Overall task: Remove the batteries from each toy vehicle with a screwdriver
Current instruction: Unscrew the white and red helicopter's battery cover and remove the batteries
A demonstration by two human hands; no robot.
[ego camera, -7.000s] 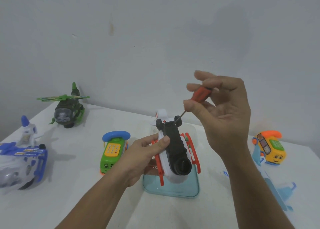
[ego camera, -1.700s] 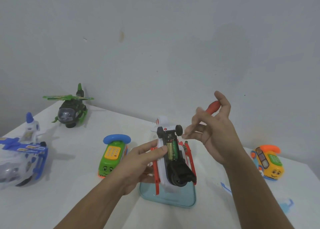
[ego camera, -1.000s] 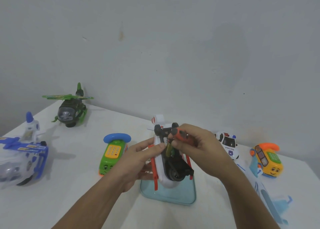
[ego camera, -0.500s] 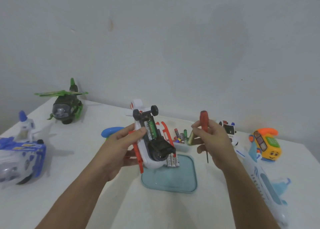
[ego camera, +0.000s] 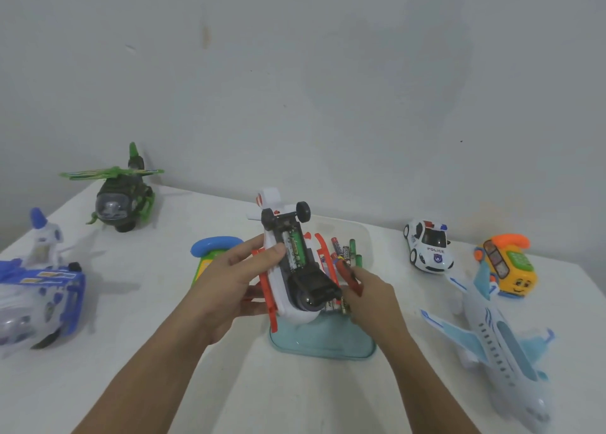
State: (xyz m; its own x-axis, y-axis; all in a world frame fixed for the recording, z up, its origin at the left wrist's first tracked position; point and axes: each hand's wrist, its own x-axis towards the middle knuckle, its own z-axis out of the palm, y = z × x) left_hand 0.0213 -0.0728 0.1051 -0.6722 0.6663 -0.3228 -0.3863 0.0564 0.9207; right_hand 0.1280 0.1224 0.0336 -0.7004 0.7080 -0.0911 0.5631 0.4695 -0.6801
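holding the white toy helicopter [ego camera: 288,269] belly-up at the middle of the frame, the left hand [ego camera: 229,283] is clamped round its body, thumb beside the open battery bay, where a green battery [ego camera: 296,250] is still seated. the right hand [ego camera: 367,292] is closed round the red-handled screwdriver [ego camera: 347,278], just right of the toy's nose, low over the clear container [ego camera: 360,237] where loose batteries [ego camera: 344,253] lie; whether it also holds a battery i cannot tell. judging by this, the step in hand is emptying this toy's bay. the next move calls for prying the green cell's end up with the tip or a fingertip, then dropping it in with the others
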